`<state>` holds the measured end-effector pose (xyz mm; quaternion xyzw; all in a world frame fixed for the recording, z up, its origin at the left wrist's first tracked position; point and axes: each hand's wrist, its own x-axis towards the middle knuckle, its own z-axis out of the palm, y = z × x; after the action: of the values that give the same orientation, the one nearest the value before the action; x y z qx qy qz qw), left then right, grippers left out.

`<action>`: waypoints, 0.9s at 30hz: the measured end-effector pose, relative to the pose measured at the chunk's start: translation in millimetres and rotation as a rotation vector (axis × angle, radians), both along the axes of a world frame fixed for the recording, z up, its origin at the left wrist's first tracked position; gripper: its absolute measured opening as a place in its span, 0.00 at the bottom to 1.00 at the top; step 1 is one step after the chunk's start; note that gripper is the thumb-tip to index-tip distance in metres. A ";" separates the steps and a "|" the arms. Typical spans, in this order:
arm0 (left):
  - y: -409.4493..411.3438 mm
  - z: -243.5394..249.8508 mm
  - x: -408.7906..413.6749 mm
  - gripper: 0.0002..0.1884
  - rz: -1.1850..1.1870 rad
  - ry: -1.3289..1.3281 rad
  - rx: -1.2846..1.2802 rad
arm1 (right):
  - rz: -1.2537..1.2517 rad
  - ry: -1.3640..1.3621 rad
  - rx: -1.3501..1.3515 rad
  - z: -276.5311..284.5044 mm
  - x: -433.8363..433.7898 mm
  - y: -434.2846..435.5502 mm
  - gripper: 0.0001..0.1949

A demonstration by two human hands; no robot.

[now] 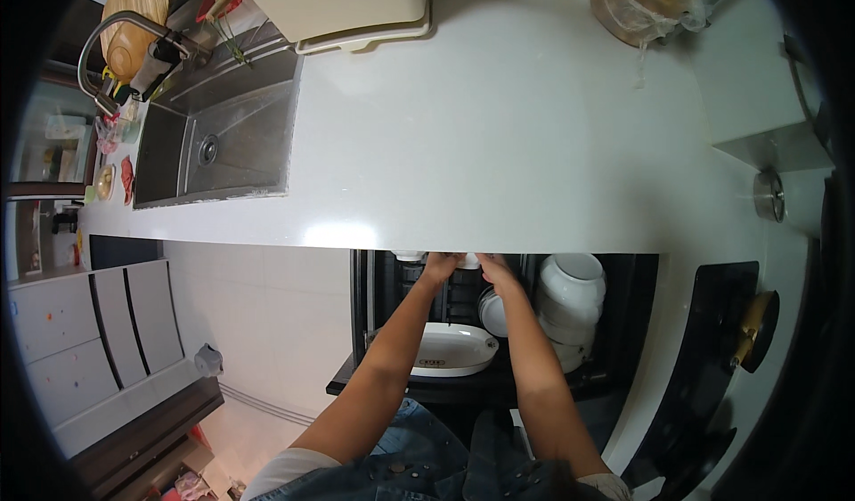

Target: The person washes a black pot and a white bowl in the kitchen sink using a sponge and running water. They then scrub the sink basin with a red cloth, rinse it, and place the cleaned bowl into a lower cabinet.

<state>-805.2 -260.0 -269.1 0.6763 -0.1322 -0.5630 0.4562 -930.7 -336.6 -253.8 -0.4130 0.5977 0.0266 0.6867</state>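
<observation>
Both my arms reach down into an open black drawer (441,386) below the countertop edge. My left hand (443,267) and my right hand (495,270) hold a small white dish (469,261) between them at the drawer's far side. The counter edge hides its far part and some of my fingertips. Nearer to me lies an oval white dish (457,349) with a dark rim and small markings. Several white plates (493,312) stand on edge beside my right forearm. Further right, white bowls (572,287) are stacked. Another white piece (409,256) shows left of my left hand.
The white countertop (481,140) overhangs the drawer's far part. A steel sink (234,133) with a curved faucet (87,60) is at left. A cream box (347,0) stands at the back. A black cooktop (701,354) with a pan (761,332) lies at right.
</observation>
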 end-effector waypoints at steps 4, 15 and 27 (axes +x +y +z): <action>-6.3 8.4 2.6 0.27 -0.068 -0.029 0.048 | 0.005 0.041 -0.071 -23.0 6.1 3.2 0.40; 150.0 157.6 24.6 0.42 0.180 0.097 0.204 | -0.265 -0.209 -0.501 106.0 -100.9 95.3 0.29; 347.0 144.5 50.6 0.27 0.903 0.371 0.841 | -1.007 0.059 -0.003 148.1 -240.9 187.5 0.24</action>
<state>-754.7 86.9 -124.6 0.6778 0.4785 -0.4271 0.3595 -1171.6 -149.1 -105.7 -0.0736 0.7419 -0.2972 0.5965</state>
